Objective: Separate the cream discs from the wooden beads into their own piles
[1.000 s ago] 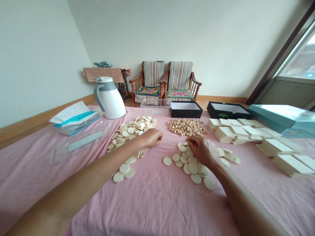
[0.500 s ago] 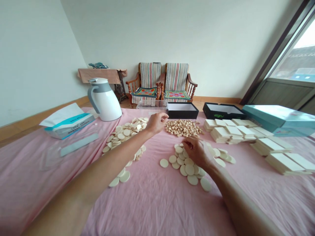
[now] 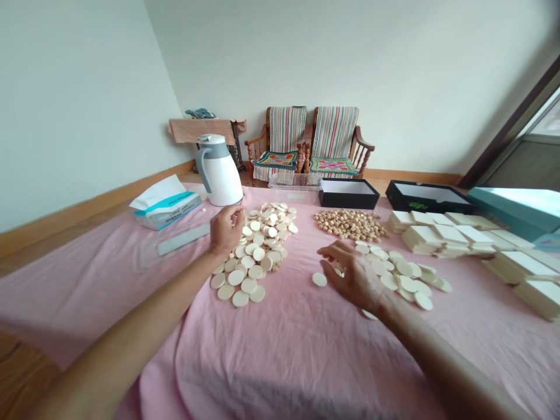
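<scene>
My left hand is at the left edge of a heap of pale round wooden discs, its fingers curled in. Whether anything is inside those fingers is hidden. Over a second spread of the same discs hovers my right hand, thumb and fingers apart with nothing visible held. One loose disc lies just left of its thumb. Other discs are partly covered by this hand. Beyond it lies a pile of small, rounded wooden pieces.
Stacks of pale rectangular boards stand at right, before a light blue box. Two black trays and a clear plastic container line the far edge. At left are a white jug and a tissue pack.
My left hand has gone from beside the small wooden pieces to the left side of the left disc heap. My right hand's fingers have spread apart. The view has turned left.
</scene>
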Action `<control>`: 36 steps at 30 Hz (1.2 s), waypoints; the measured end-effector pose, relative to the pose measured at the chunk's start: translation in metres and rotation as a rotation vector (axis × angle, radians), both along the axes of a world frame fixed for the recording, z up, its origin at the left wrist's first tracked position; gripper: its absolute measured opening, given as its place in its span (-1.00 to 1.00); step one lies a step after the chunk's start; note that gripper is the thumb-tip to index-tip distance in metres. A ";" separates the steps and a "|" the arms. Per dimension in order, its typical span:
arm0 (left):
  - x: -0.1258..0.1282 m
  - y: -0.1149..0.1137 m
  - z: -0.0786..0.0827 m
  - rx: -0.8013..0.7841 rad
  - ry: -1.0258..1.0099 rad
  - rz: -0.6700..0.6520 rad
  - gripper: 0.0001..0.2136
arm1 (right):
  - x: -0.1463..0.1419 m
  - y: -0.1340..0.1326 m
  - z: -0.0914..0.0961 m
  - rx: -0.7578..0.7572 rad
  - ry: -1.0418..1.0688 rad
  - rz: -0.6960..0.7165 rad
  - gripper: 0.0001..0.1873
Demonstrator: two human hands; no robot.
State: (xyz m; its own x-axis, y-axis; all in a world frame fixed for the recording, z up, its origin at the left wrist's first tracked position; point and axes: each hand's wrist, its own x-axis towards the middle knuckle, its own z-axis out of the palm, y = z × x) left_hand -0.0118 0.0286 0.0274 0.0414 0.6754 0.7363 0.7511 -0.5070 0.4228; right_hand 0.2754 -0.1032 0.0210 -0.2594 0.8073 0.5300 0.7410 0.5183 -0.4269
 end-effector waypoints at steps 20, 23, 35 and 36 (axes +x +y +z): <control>-0.065 0.009 -0.029 0.086 0.073 0.044 -0.82 | -0.175 0.035 -0.017 0.162 -0.454 0.505 -0.73; -0.066 0.009 -0.032 0.077 0.091 0.018 -0.82 | -0.162 0.040 -0.014 0.165 -0.510 0.478 -0.75; -0.058 0.003 -0.033 0.046 0.119 -0.069 -0.84 | -0.103 0.090 -0.016 0.052 -0.593 0.313 -0.65; -0.058 0.003 -0.033 0.046 0.118 -0.071 -0.84 | -0.100 0.096 -0.015 0.045 -0.607 0.289 -0.64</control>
